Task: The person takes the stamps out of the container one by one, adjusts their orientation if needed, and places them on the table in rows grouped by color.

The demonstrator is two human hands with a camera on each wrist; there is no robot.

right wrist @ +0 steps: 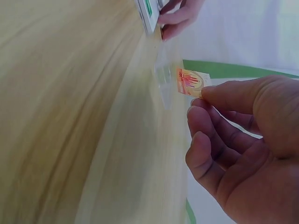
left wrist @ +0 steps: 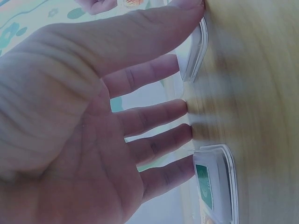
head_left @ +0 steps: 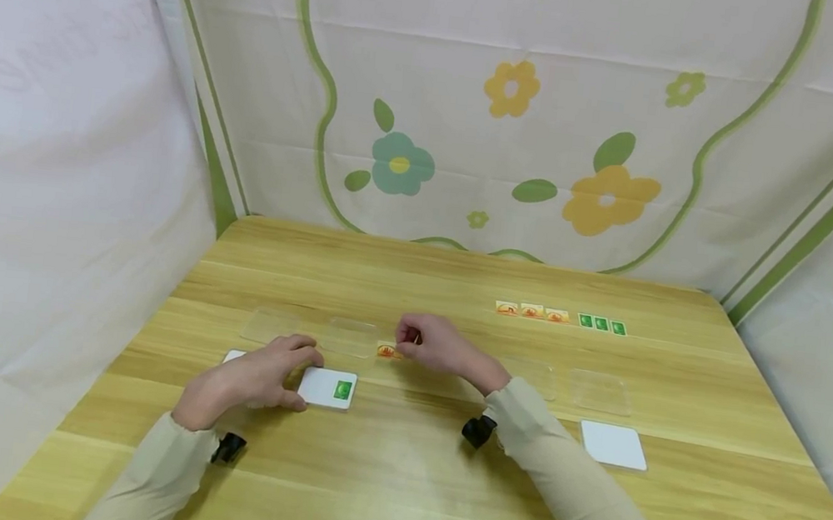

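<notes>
My right hand [head_left: 434,344] pinches a small orange-and-cream stamp [right wrist: 192,83] between thumb and fingers, raised above the tabletop. The thumb and index fingertips of my left hand [head_left: 262,375] are right at the left edge of a flat white rounded tile [head_left: 317,386], its other fingers nearly straight. This tile carries one green stamp [head_left: 342,389] near its right side. Beneath the left hand lies a second white tile [left wrist: 219,182], mostly hidden in the head view; the left wrist view shows a green stamp on it, with an orange patch beside.
Clear plastic plates lie at left [head_left: 270,324], beside it [head_left: 350,326], and at right [head_left: 599,392], with another [head_left: 540,379] partly behind the right arm. A plain white tile [head_left: 613,445] lies at right. Farther back sit rows of orange stamps [head_left: 532,311] and green stamps [head_left: 601,324].
</notes>
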